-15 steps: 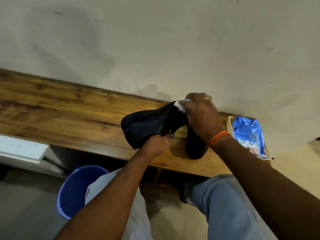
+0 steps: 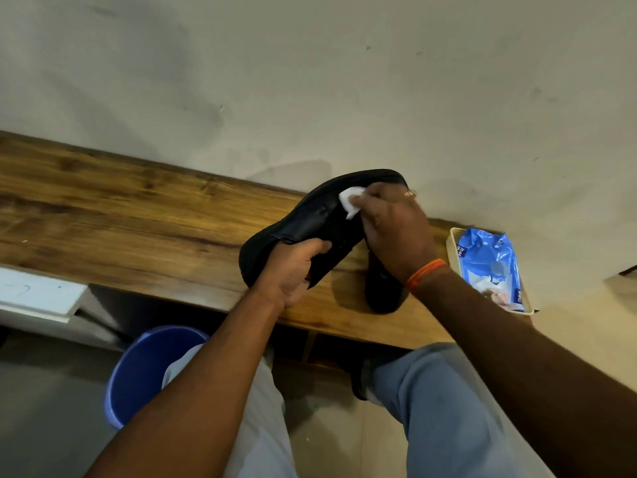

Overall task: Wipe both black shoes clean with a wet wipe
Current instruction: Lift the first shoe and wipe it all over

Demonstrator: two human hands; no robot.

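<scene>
Head view | left hand (image 2: 293, 274) grips first shoe (image 2: 310, 222) | right hand (image 2: 396, 232) pinches wet wipe (image 2: 351, 200), rubbing it | second shoe (image 2: 382, 291) waits on tabletop (image 2: 138, 219), likely still unwiped

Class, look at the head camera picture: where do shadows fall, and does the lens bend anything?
Head view: the held shoe casts a soft shadow on the wall; the second shoe shadows the wooden shelf; the wide lens tilts and bows the shelf edge; the wipe looks brightest.

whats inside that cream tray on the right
A blue wet-wipe pack lies inside the cream tray, filling nearly all of it. Whatever sits beneath the pack is covered.
</scene>
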